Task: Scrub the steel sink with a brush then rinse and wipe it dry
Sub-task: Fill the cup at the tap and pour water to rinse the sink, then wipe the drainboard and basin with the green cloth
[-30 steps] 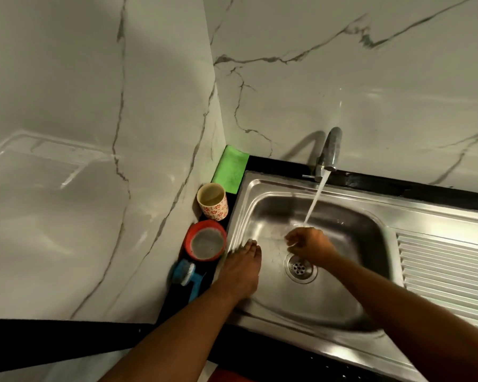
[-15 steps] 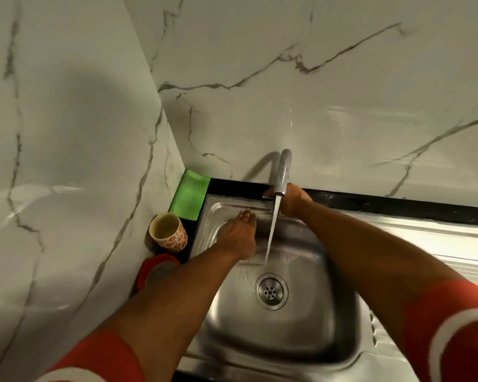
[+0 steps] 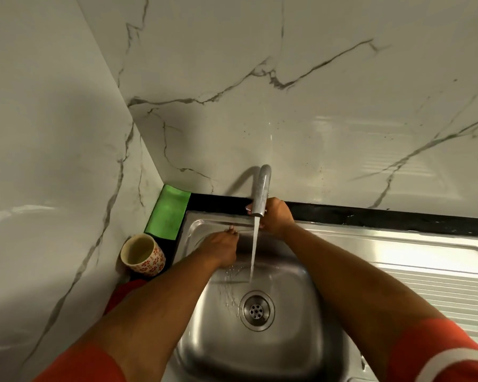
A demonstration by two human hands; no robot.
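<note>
The sink sits in the corner of a black surface, its basin wet, with water running from the tap in 1 thin stream that lands just behind the drain. The left hand lies flat on the basin's back-left wall, fingers straight and pressed to the steel, holding nothing. The right hand is at the tap's base behind the spout; its fingers look curled there, but the spout hides them, so I cannot tell whether its grip is closed on a handle or merely resting. No brush is in either hand, and none shows in view.

This looks like the rinse step. To do it well, the flat left palm should sweep along the walls and into the corners, pushing water and any suds down towards the drain, since the stream itself only reaches 1 spot. The back rim under the tap and the ribbed drainboard on the right need water carried to them too. The green cloth on the surface behind the cup seems the likely thing for drying afterwards; splashing it now would spoil that.
</note>
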